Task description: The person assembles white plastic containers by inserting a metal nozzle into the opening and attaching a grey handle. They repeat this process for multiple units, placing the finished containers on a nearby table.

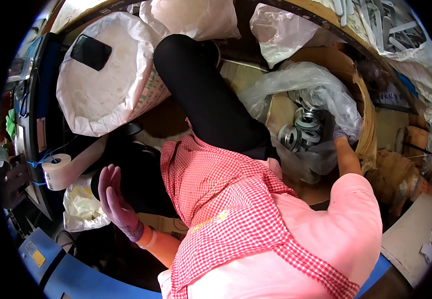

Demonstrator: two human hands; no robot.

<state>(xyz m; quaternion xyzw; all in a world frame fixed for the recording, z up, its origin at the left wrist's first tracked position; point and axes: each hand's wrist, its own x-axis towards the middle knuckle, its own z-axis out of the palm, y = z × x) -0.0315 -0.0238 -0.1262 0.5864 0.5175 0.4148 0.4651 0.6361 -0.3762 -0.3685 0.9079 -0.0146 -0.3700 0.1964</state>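
Note:
My left hand (118, 203), in a mauve glove, is raised at the left beside my knee. Its fingers are stretched out and it holds nothing. At the right, my right arm reaches down to a clear plastic bag (320, 82) that lines a cardboard box (365, 109). Only the glove's cuff and part of my right hand (341, 133) show at the bag's edge; the plastic covers the fingers, so I cannot tell what they hold. Inside the bag lie several shiny round metal parts (307, 119), ring-like or spool-like in shape, left of that hand.
A large white sack (71, 99) holds pale translucent pieces, with a black phone (91, 52) on top. A roll of clear film (57, 172) hangs at the left above a small white bag (84, 207). Flat grey strips (390, 25) fill a sack at the upper right.

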